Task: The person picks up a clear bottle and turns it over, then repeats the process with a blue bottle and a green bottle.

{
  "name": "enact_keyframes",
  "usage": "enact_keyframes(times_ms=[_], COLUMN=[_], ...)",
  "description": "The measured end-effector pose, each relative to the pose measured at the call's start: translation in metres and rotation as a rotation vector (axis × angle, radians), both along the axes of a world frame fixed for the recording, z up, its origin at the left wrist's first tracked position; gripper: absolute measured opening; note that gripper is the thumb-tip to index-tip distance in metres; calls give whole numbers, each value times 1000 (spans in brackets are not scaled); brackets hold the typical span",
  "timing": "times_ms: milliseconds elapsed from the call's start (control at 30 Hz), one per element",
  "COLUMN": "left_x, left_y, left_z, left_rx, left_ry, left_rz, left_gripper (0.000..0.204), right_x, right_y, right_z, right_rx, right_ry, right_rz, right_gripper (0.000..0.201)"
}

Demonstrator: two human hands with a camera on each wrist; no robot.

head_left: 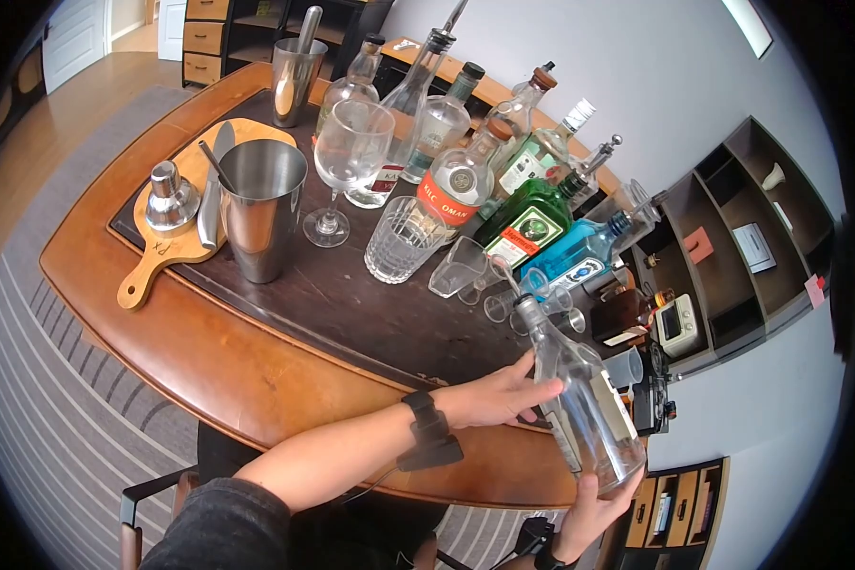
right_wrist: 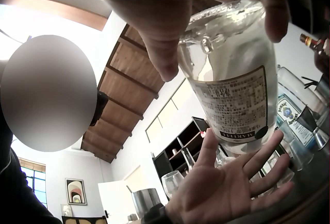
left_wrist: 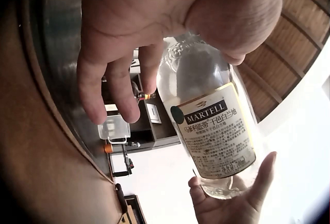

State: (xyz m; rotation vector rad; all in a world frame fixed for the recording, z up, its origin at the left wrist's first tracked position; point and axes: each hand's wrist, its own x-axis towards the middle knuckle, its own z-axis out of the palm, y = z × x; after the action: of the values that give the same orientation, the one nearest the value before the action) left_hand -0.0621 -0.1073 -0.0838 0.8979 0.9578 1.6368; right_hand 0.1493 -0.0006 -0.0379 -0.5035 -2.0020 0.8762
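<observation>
A clear, nearly empty Martell bottle (head_left: 584, 408) is held tilted over the near right corner of the table, neck pointing up and away. My right hand (head_left: 589, 508) grips its base from below, thumb and fingers curled round the glass (right_wrist: 232, 90). My left hand (head_left: 508, 394) lies flat against the bottle's side with straight, spread fingers; its open palm (right_wrist: 232, 182) shows in the right wrist view. In the left wrist view the label (left_wrist: 211, 131) faces the camera, my left thumb (left_wrist: 237, 17) is near the shoulder and the right hand (left_wrist: 232, 203) cups the bottom.
A dark leather-edged table (head_left: 256, 380) carries a steel shaker tin (head_left: 261, 204), a wine glass (head_left: 350, 152), a cut tumbler (head_left: 401, 237), a small measuring cup (head_left: 461, 266) and a row of several bottles (head_left: 527, 223). A wooden board (head_left: 161, 256) with a shaker cap lies left. Shelves (head_left: 731, 247) stand right.
</observation>
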Motion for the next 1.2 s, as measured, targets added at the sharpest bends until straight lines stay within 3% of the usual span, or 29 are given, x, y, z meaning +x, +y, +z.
enact_keyframes(times_ms=[1200], left_x=[5], left_y=[5], left_z=[-7], left_rx=[24], left_ry=[-20], left_rz=[74], left_gripper=[100], right_x=[-7], right_y=[-2], right_z=[16], right_rx=[73], right_ry=[-11], right_rz=[6], right_gripper=[94])
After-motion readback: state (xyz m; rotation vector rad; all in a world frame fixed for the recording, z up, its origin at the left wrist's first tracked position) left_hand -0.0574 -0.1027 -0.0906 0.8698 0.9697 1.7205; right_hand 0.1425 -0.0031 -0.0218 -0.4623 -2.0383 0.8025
